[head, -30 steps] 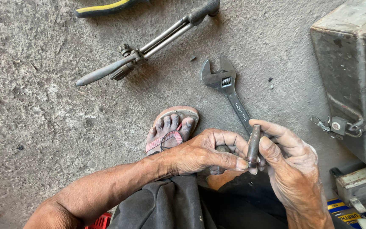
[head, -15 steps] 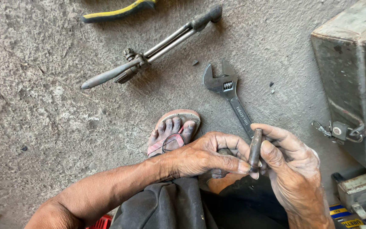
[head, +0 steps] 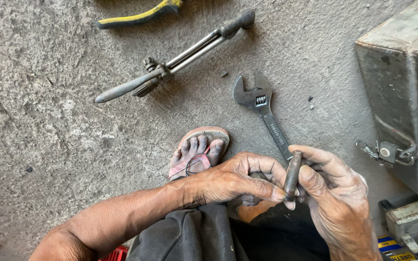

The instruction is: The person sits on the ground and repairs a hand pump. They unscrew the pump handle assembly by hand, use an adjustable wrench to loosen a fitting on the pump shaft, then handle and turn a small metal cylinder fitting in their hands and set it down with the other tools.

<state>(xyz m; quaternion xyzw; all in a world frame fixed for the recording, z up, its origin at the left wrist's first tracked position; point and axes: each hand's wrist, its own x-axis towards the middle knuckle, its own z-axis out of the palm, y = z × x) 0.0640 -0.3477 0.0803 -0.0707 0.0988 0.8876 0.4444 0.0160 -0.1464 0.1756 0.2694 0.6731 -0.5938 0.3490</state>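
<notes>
A short dark metal rod point(head: 292, 173) stands nearly upright between my two hands. My left hand point(head: 233, 181) pinches its lower end with thumb and fingers. My right hand point(head: 337, 193) holds it from the other side, thumb along the shaft. Both hands are grimy and hover over my lap, above my sandalled foot point(head: 197, 153). An adjustable wrench point(head: 262, 108) lies on the concrete floor just beyond the rod, its handle running under my hands.
A long two-handled tool with dark grips point(head: 170, 65) lies further out on the floor. Yellow-handled pliers point(head: 139, 15) sit at the top edge. A grey metal toolbox point(head: 407, 92) with a latch stands at the right, small boxes point(head: 412, 220) below it.
The view has shifted slightly, so the floor tools sit lower in frame. Both hands keep the same grip on the rod, which has barely moved.
</notes>
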